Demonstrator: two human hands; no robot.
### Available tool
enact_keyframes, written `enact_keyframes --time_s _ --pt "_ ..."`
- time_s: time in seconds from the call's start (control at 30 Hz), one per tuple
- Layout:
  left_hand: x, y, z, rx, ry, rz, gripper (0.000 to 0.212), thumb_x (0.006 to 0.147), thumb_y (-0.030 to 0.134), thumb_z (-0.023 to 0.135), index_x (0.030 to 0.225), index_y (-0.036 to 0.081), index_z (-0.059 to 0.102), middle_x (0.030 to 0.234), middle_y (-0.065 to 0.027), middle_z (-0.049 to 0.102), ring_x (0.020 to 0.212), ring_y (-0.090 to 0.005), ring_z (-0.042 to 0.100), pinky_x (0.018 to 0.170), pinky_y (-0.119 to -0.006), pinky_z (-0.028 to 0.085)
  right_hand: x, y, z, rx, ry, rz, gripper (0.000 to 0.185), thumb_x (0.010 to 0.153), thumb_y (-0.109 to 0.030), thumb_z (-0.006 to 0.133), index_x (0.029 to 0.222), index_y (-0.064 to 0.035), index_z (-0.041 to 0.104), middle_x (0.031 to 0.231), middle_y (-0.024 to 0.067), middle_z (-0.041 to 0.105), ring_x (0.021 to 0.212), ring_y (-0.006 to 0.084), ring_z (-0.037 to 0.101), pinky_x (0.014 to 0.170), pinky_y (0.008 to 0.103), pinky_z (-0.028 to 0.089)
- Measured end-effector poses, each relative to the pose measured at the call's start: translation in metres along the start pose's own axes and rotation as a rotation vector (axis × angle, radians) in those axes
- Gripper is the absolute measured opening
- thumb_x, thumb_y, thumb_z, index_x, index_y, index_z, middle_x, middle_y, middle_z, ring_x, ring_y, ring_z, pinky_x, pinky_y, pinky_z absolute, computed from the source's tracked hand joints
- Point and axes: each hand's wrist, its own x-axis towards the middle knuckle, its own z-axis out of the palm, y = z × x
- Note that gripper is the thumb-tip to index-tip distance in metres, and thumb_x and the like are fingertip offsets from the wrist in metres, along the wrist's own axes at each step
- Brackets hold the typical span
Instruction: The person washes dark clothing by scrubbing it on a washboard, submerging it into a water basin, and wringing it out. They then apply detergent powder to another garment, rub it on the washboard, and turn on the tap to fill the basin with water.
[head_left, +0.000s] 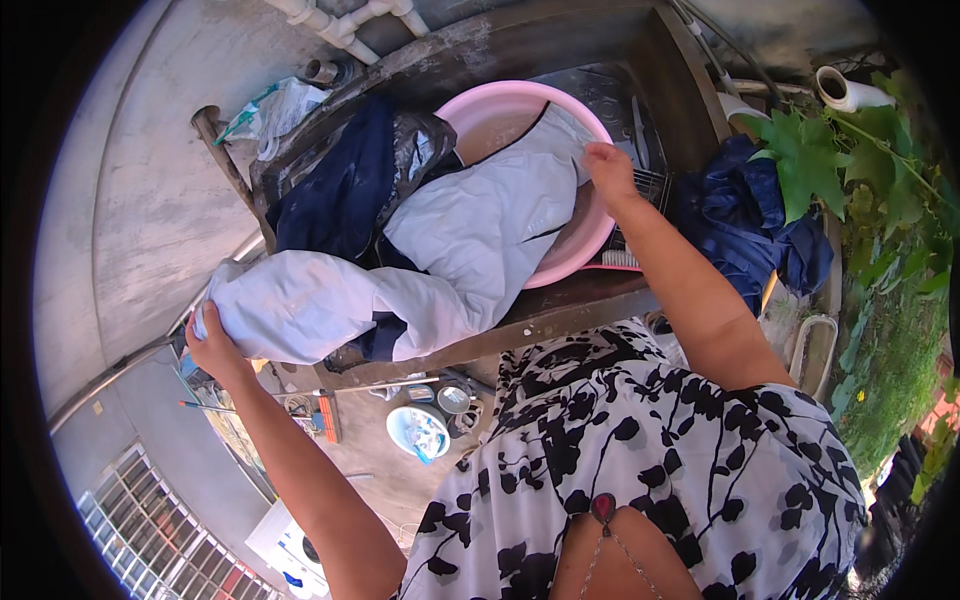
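Note:
A light grey garment with dark navy patches is stretched between both hands across a stone wash trough. My left hand grips its end at the left, beyond the trough's front corner. At the other end, my right hand pinches the cloth's edge above the rim of a pink plastic basin. The basin holds murky water, and part of the garment lies over it. Wet dark navy cloth is heaped in the trough left of the basin, partly under the garment.
A pink-backed scrubbing brush lies beside the basin near a wire rack. Navy cloth hangs over the trough's right side, by leafy vines. A plastic bag sits at the back left. A basin stands on the floor below.

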Motion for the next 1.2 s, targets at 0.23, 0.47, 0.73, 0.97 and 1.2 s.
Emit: enact_keyframes --time_s 0.23,0.47,0.73,0.97,1.2 --pt "-0.048 0.064 0.052 0.158 -0.203 0.503 0.04 0.084 0.02 0.068 0.118 0.0 0.059 0.11 -0.0181 0.064 0.101 -0.0289 0.061 0.091 -0.035 0.046 -0.03 0.024 0.05 -0.098 0.05 0.268 0.074 0.07 -0.019 0.076 0.131 0.0082 0.044 0.126 0.0255 0.055 0.113 0.0347 0.056 0.095 0.0388 0.046" --pt "-0.204 0.109 0.131 0.47 -1.03 1.193 0.049 0.074 0.018 0.068 0.121 0.007 0.06 0.124 -0.0156 0.057 0.125 -0.0299 0.047 0.106 -0.055 0.029 -0.011 0.064 0.059 -0.42 -0.104 0.177 0.089 0.064 -0.023 0.081 0.136 0.0059 0.037 0.134 0.0304 0.048 0.122 0.0413 0.05 0.101 0.0385 0.044" --pt "-0.207 0.088 0.188 0.762 -0.884 0.913 0.063 0.074 0.034 0.072 0.127 0.006 0.055 0.125 -0.014 0.058 0.114 -0.0301 0.055 0.091 -0.05 0.041 -0.017 0.049 0.043 0.253 -0.066 0.653 0.059 0.066 -0.012 0.08 0.117 0.0064 0.057 0.111 0.0199 0.062 0.097 0.0341 0.062 0.084 0.0419 0.051" --pt "-0.199 0.069 0.174 0.847 -1.105 0.866 0.033 0.076 0.026 0.063 0.1 0.004 0.069 0.088 -0.0155 0.07 0.085 -0.0332 0.067 0.079 -0.046 0.049 -0.023 -0.052 0.016 0.407 -0.206 0.423 0.042 0.076 -0.009 0.072 0.115 0.0011 0.06 0.102 0.0116 0.066 0.085 0.0216 0.065 0.071 0.0317 0.052" --pt "-0.129 0.099 0.099 0.482 -1.345 0.199 0.027 0.073 0.023 0.06 0.088 0.003 0.069 0.075 -0.0182 0.066 0.07 -0.0326 0.064 0.068 -0.039 0.048 -0.002 -0.022 0.038 0.343 -0.162 0.136 0.033 0.085 -0.013 0.064 0.116 -0.0032 0.064 0.098 0.0076 0.067 0.081 0.0154 0.061 0.067 0.0265 0.047"
